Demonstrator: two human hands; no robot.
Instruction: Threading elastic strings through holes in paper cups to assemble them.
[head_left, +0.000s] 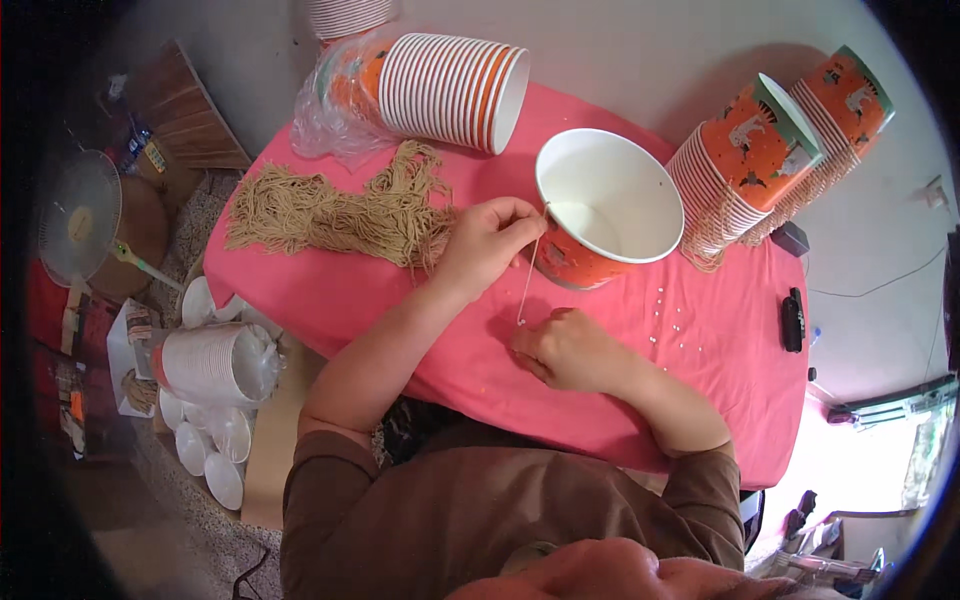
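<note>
A large orange paper bucket (pixel 575 262) with a white inside stands upright on the pink-covered table. My left hand (pixel 485 245) is at the left side of its rim, thumb and finger pinched on a thin pale cord (pixel 528 282). From there the cord runs down to my right hand (pixel 570 350), which is closed around its lower end just above the cloth. The fingers of my right hand curl under and are partly hidden. A bundle of loose tan cords (pixel 335 215) lies left of my left hand.
Stacked orange buckets (pixel 455 90), partly in clear plastic, lie at the back left. More bucket stacks (pixel 745 150) with cords hanging off them lean at the back right. Small white bits (pixel 657 322) dot the pink cloth (pixel 740 400). A black object (pixel 792 320) lies by the right edge.
</note>
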